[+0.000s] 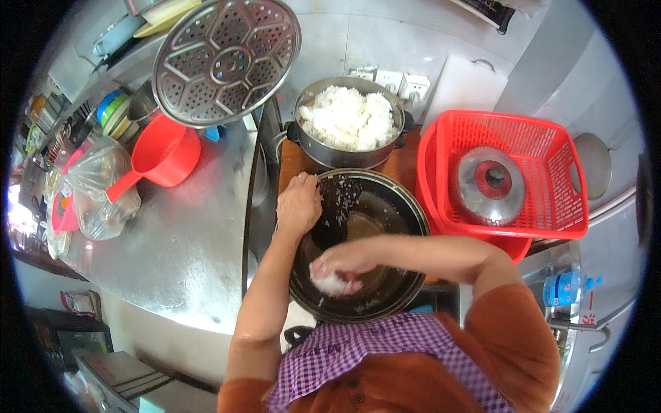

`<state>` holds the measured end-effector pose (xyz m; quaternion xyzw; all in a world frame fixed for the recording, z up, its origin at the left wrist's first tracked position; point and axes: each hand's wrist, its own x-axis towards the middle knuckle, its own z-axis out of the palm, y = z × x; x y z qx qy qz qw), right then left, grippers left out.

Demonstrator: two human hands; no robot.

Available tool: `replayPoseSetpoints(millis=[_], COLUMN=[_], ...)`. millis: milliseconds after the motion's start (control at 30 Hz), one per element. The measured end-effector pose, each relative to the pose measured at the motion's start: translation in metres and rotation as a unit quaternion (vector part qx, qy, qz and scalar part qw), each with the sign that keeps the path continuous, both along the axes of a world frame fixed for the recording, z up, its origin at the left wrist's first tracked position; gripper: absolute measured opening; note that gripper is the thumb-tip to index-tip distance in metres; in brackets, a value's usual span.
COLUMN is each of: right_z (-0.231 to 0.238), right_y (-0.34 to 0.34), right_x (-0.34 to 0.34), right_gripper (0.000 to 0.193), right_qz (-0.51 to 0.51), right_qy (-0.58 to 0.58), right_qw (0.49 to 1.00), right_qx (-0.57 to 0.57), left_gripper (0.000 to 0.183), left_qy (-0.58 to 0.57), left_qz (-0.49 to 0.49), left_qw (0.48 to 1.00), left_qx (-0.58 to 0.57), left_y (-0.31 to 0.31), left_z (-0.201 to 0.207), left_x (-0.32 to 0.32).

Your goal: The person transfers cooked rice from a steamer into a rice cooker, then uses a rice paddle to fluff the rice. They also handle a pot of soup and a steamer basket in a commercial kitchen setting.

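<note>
A large dark pot stands in front of me, tilted a little, with white grains of rice stuck to its inner wall. My left hand grips its upper left rim, fingers closed over the edge. Down inside, my right hand is closed around a white clump of rice near the pot's lower left wall. Just behind stands a steel pot with two black handles, heaped with cooked white rice.
At right, a red plastic basket holds a metal lid. A perforated steamer tray stands at upper left. Below it, a red dipper and a plastic bag lie on the steel counter. A blue bottle is at far right.
</note>
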<state>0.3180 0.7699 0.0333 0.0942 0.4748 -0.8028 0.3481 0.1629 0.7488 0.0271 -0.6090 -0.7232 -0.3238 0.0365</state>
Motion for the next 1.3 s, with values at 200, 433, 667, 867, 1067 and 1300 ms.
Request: replayPoseSetpoints(millis=[200,433,667,867,1067,1300], right_z=[0.124,0.000,0.119,0.118,0.124,0.072], right_y=[0.150,0.280,0.203,0.219,0.238,0.266], right_x=[-0.033,-0.111,-0.133,-0.096,-0.092,-0.073], right_gripper=[0.025,0.048,0.046,0.024,0.008,0.014], right_qz=[-0.252,-0.292,-0.110,-0.265,-0.455,-0.388], right_qy=[0.153,0.115,0.094,0.150,0.360,0.218], right_qw=[0.788,0.465,0.476,0.473,0.502,0.534], right_qx=[0.541,0.828,0.867,0.827,0.641,0.719], left_gripper=[0.011,0.013,0.017,0.014,0.028,0.026], left_qy=[0.005,-0.002,0.063,-0.099,-0.128,-0.576], left_qz=[0.026,-0.006,-0.085,-0.216,-0.201,0.054], left_qw=[1.000,1.000,0.991,0.967,0.948,0.816], left_qx=[-0.001,0.006,0.085,-0.093,-0.211,0.013], left_y=[-0.005,0.000,-0.011,-0.021,-0.008,0.072], left_z=[-0.010,0.003,0.018,0.081,0.057,-0.006], left_x=[-0.008,0.003,0.001,0.056,0.038,-0.050])
